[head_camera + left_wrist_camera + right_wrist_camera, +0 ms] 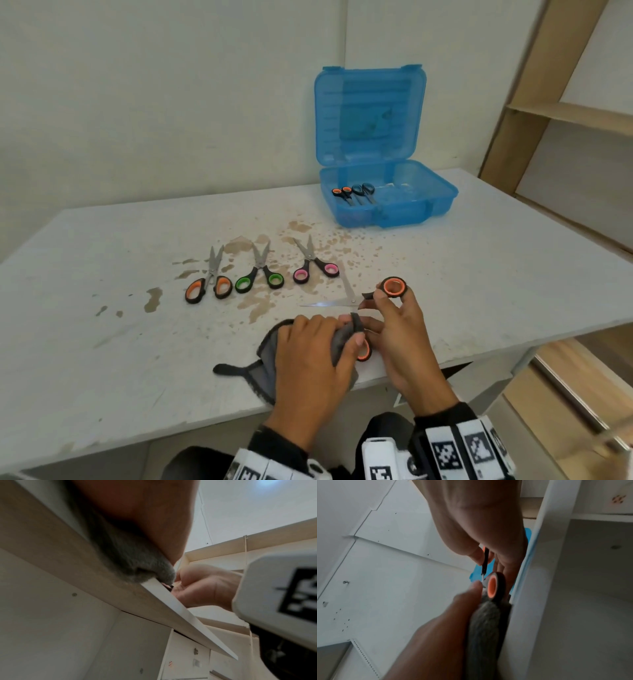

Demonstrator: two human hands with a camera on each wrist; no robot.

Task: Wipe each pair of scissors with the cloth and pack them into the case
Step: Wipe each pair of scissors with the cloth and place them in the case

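Note:
An orange-handled pair of scissors (pixel 394 287) lies spread wide at the table's near edge, blades pointing left. My right hand (pixel 397 329) pinches its far handle ring (pixel 493 586). My left hand (pixel 315 353) grips the grey cloth (pixel 270 356) and wraps it round the near handle (pixel 363 353). The cloth (pixel 130 566) hangs over the table edge in the left wrist view. Three more pairs lie in a row: orange (pixel 209 284), green (pixel 260 274), pink (pixel 315 267). The open blue case (pixel 387 202) at the back holds two pairs (pixel 354 192).
The white table (pixel 102 335) is stained with brown spots around the scissors. A wall stands right behind the case. Wooden shelving (pixel 561 113) rises at the right, past the table's edge.

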